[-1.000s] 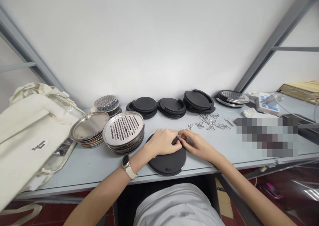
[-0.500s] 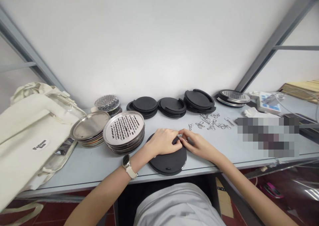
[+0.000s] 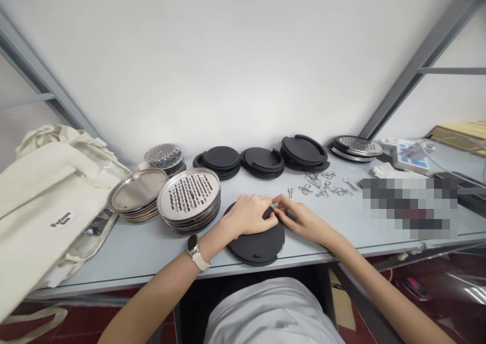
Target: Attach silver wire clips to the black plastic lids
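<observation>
a pale grey surface (image 3: 152, 253) is running along a blank white wall, with slanted grey frame bars closing it in at both ends. the black disc (image 3: 258, 245) is lying flat at the near edge, right in front of the person, its near rim just reaching the lip of the surface. the left hand (image 3: 248, 215) is resting on the disc's far half and the right hand (image 3: 304, 221) is meeting it from the right, just past the disc's far right rim. the fingers of both hands are curling in and pinching together at that rim; what small thing they are gripping there is hidden.

a stack of perforated metal discs (image 3: 189, 192) is sitting just left of the left hand, touching a stack of plain metal plates (image 3: 134, 192). a cream cloth bag (image 3: 45, 197) is filling the left end and hanging over the front edge. stacks of black discs (image 3: 262, 161) are lining the wall edge. loose metal clips (image 3: 322, 187) are lying scattered beyond the right hand. bare surface is lying open between the left forearm and the bag, and to the right of the right wrist along the near edge.
</observation>
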Demonstrator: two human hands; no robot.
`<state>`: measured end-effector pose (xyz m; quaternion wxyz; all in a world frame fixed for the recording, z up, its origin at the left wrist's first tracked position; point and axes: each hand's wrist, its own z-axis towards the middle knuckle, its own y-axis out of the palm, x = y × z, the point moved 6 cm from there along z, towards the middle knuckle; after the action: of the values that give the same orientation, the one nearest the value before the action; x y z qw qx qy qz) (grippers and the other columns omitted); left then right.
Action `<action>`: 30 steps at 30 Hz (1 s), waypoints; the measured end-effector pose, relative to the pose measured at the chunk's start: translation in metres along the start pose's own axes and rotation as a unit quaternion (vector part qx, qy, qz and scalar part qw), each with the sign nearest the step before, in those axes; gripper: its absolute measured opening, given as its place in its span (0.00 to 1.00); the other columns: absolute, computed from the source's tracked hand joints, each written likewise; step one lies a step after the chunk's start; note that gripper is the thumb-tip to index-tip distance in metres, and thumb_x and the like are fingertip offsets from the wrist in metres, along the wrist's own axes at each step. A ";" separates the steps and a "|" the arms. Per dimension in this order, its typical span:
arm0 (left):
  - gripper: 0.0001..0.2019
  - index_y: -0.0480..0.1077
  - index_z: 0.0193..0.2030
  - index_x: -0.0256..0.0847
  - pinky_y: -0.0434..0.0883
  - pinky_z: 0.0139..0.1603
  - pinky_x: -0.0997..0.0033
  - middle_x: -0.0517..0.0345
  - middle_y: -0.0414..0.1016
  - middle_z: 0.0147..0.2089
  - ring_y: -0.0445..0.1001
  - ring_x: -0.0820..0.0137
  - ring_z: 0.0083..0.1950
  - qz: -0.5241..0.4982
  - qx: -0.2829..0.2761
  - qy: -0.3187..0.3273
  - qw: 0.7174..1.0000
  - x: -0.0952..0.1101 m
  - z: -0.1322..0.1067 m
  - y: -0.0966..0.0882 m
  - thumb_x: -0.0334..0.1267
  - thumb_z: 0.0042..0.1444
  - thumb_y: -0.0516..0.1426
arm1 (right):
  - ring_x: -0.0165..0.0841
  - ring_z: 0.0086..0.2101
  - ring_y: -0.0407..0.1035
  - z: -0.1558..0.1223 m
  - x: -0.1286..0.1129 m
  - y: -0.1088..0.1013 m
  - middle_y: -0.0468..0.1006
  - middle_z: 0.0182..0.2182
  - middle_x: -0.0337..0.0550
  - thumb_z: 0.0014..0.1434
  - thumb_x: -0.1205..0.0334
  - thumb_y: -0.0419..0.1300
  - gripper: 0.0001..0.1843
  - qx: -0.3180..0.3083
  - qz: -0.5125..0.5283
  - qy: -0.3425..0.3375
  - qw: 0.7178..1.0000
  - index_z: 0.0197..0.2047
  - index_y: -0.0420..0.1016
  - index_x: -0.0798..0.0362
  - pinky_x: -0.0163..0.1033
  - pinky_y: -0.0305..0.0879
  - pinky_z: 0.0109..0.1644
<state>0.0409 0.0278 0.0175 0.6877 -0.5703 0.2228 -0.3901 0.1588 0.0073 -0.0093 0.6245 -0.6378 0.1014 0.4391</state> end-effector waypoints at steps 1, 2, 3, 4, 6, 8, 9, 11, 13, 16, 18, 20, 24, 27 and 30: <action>0.09 0.70 0.35 0.40 0.62 0.28 0.69 0.57 0.78 0.34 0.75 0.65 0.32 0.000 0.001 0.001 1.000 0.000 0.000 0.000 0.41 0.57 0.51 | 0.30 0.25 0.63 0.000 0.000 0.000 0.68 0.24 0.34 0.68 0.57 0.46 0.11 -0.001 0.001 0.000 1.000 0.50 0.61 0.50 0.34 0.59 0.31; 0.09 0.70 0.35 0.40 0.62 0.28 0.69 0.58 0.77 0.34 0.75 0.65 0.32 0.000 0.002 0.002 1.000 0.000 0.000 0.000 0.41 0.57 0.51 | 0.30 0.25 0.62 0.000 0.000 0.000 0.68 0.24 0.34 0.68 0.57 0.46 0.11 -0.001 0.001 0.000 1.000 0.50 0.61 0.50 0.34 0.59 0.31; 0.09 0.69 0.35 0.40 0.62 0.28 0.69 0.58 0.77 0.33 0.75 0.65 0.32 0.000 0.002 0.002 1.000 0.000 0.000 0.000 0.41 0.57 0.51 | 0.30 0.24 0.62 0.000 0.000 0.000 0.68 0.24 0.34 0.68 0.57 0.46 0.11 -0.001 0.001 -0.001 1.000 0.50 0.61 0.50 0.34 0.58 0.31; 0.09 0.69 0.35 0.40 0.62 0.28 0.69 0.58 0.77 0.33 0.75 0.65 0.32 0.001 0.001 0.002 1.000 0.000 0.000 0.000 0.41 0.57 0.51 | 0.30 0.24 0.62 0.000 0.000 0.001 0.67 0.24 0.34 0.68 0.57 0.46 0.11 -0.002 0.002 -0.001 1.000 0.50 0.61 0.50 0.34 0.58 0.31; 0.09 0.69 0.35 0.40 0.62 0.28 0.69 0.58 0.77 0.33 0.75 0.65 0.32 0.002 -0.002 0.000 1.000 0.000 0.000 0.000 0.41 0.57 0.51 | 0.30 0.24 0.62 0.000 0.000 0.001 0.67 0.24 0.34 0.68 0.57 0.46 0.11 -0.003 0.004 -0.003 1.000 0.49 0.61 0.50 0.34 0.59 0.32; 0.09 0.69 0.35 0.40 0.62 0.28 0.69 0.57 0.77 0.34 0.75 0.65 0.32 0.002 -0.003 -0.001 1.000 0.000 0.000 0.001 0.41 0.57 0.51 | 0.30 0.25 0.62 -0.001 0.000 0.001 0.67 0.24 0.34 0.68 0.57 0.46 0.11 -0.003 0.005 -0.005 1.000 0.49 0.61 0.50 0.34 0.59 0.32; 0.09 0.69 0.35 0.40 0.62 0.28 0.69 0.57 0.77 0.34 0.75 0.65 0.32 0.002 -0.003 -0.002 1.000 0.000 0.000 0.001 0.41 0.57 0.51 | 0.30 0.25 0.62 -0.001 0.000 0.000 0.67 0.24 0.34 0.68 0.57 0.46 0.11 -0.002 0.006 -0.006 1.000 0.49 0.61 0.50 0.34 0.59 0.32; 0.09 0.69 0.35 0.40 0.62 0.28 0.69 0.57 0.77 0.34 0.75 0.65 0.32 0.002 -0.004 -0.002 1.000 0.000 0.000 0.001 0.41 0.57 0.51 | 0.30 0.24 0.62 -0.001 0.000 0.000 0.67 0.24 0.33 0.68 0.57 0.46 0.10 -0.002 0.006 -0.007 1.000 0.49 0.61 0.50 0.33 0.58 0.31; 0.08 0.69 0.35 0.40 0.62 0.28 0.70 0.57 0.77 0.34 0.75 0.65 0.32 0.002 -0.005 -0.001 1.000 0.000 0.000 0.001 0.41 0.56 0.51 | 0.30 0.24 0.62 -0.001 -0.001 0.000 0.67 0.24 0.33 0.68 0.57 0.46 0.10 -0.004 0.008 -0.007 1.000 0.49 0.60 0.50 0.34 0.59 0.31; 0.08 0.69 0.34 0.40 0.62 0.28 0.69 0.57 0.77 0.33 0.75 0.65 0.32 0.005 -0.005 0.001 1.000 0.000 0.000 0.000 0.40 0.56 0.52 | 0.31 0.25 0.63 -0.001 -0.001 0.000 0.69 0.25 0.34 0.68 0.57 0.46 0.10 -0.007 0.010 -0.005 1.000 0.49 0.60 0.50 0.34 0.59 0.32; 0.08 0.69 0.34 0.40 0.62 0.28 0.69 0.57 0.77 0.33 0.75 0.65 0.32 0.006 -0.005 0.001 1.000 0.000 0.000 0.000 0.41 0.56 0.51 | 0.31 0.25 0.64 -0.001 -0.001 0.001 0.70 0.25 0.35 0.68 0.57 0.46 0.10 -0.007 0.011 -0.006 1.000 0.50 0.60 0.50 0.34 0.60 0.33; 0.08 0.69 0.34 0.40 0.62 0.28 0.69 0.57 0.77 0.34 0.75 0.65 0.32 0.006 -0.006 0.001 1.000 0.000 0.000 -0.001 0.41 0.57 0.51 | 0.31 0.25 0.65 0.000 0.000 0.001 0.70 0.25 0.35 0.68 0.57 0.45 0.10 -0.005 0.012 -0.008 1.000 0.50 0.59 0.50 0.34 0.60 0.33; 0.09 0.69 0.36 0.40 0.63 0.29 0.70 0.57 0.78 0.35 0.76 0.65 0.33 0.001 -0.016 -0.006 1.000 0.000 0.000 -0.001 0.41 0.57 0.52 | 0.31 0.26 0.65 0.000 0.001 0.001 0.70 0.25 0.36 0.68 0.58 0.46 0.09 0.001 0.002 -0.016 1.000 0.48 0.61 0.50 0.34 0.60 0.33; 0.09 0.69 0.37 0.40 0.63 0.30 0.70 0.56 0.78 0.36 0.76 0.64 0.34 -0.001 -0.023 -0.010 1.000 0.000 0.000 -0.001 0.41 0.57 0.52 | 0.31 0.27 0.66 -0.001 0.001 0.000 0.71 0.28 0.38 0.68 0.58 0.45 0.09 0.005 0.002 -0.021 1.000 0.47 0.62 0.50 0.35 0.61 0.34; 0.09 0.69 0.37 0.40 0.64 0.30 0.69 0.56 0.78 0.36 0.76 0.64 0.34 -0.003 -0.026 -0.012 1.000 0.001 0.000 -0.001 0.41 0.57 0.51 | 0.31 0.28 0.67 -0.001 0.000 -0.001 0.72 0.29 0.39 0.68 0.58 0.45 0.10 0.008 0.000 -0.016 1.000 0.48 0.62 0.50 0.35 0.62 0.34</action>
<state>0.0407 0.0270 0.0190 0.6741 -0.5932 0.2224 -0.3797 0.1602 0.0063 -0.0092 0.6314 -0.6257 0.0952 0.4481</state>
